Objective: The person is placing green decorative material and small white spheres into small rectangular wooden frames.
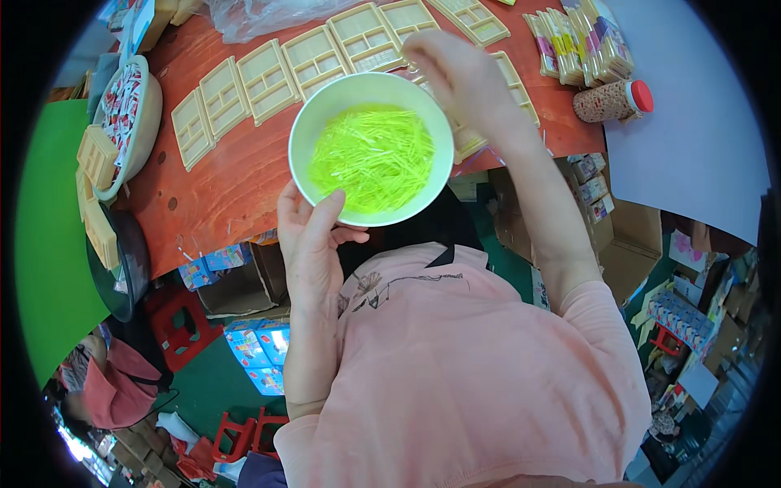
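Bowl in white, likely thin plastic, should be light and fairly stiff; it appears held up at the near side of the red counter, overlapping the edge from this view. The left hand grips it at the near-left rim, thumb over the lip and the other fingers outside and below. That one-sided hold looks sound, though a tilt could send the yellow-green sticks sliding: they look slender, smooth and slippery, easy to pinch in small bunches yet perhaps prone to bending. They lie in a loose heap inside.

The right hand is blurred above the beige trays, just right of the bowl; whether its fingers are closed on anything, I cannot tell. The trays look light and rigid, best taken by their outer edges, and a bump could shift them.

For moving, bare wood lies to the left, short of the basin. Beyond the far rim the tray row is near, and on the right the forearm takes up space, with the red-lidded jar farther out.
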The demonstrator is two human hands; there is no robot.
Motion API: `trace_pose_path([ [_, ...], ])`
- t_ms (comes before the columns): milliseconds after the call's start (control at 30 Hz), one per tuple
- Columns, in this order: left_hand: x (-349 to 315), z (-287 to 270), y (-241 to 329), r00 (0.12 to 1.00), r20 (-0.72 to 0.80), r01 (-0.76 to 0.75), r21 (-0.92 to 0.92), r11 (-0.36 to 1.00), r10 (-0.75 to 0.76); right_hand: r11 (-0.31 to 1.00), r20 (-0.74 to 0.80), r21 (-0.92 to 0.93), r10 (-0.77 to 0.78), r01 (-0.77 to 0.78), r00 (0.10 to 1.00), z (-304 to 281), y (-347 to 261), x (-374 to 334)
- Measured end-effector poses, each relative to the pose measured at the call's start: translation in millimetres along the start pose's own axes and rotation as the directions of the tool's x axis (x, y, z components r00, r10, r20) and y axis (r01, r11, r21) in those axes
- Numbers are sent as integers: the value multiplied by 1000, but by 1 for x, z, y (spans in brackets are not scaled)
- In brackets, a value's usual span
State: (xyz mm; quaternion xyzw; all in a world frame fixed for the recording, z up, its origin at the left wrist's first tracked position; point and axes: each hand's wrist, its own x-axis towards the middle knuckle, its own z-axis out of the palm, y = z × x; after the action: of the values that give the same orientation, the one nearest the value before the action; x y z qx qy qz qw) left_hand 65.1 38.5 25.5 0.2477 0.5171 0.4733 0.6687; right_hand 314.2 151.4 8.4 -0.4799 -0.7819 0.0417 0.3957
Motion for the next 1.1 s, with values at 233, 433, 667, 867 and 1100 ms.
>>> trace_pose_path([
  [233, -6, -15, 3, 996, -86, -33, -11, 999, 32, 970, 173, -235, 105, -62, 979, 20, 66, 1],
  [433, -4, -13, -1, 997, -66, -33, -30, 999, 31, 986, 310, 116, 76, -117, 948, -1, -64, -1],
  [667, -6, -13, -5, 994, -100, -46, -75, 996, 38, 994, 560, -78, 111, -81, 821, 12, -96, -7],
  [867, -3, -26, -5, 992, -121, -45, -90, 995, 34, 986, 353, 99, -160, 133, 922, 22, -104, -12],
  [1100, -4, -38, -5, 990, -137, -43, -88, 995, 31, 970, 148, 237, 27, -62, 989, 26, -48, 19],
])
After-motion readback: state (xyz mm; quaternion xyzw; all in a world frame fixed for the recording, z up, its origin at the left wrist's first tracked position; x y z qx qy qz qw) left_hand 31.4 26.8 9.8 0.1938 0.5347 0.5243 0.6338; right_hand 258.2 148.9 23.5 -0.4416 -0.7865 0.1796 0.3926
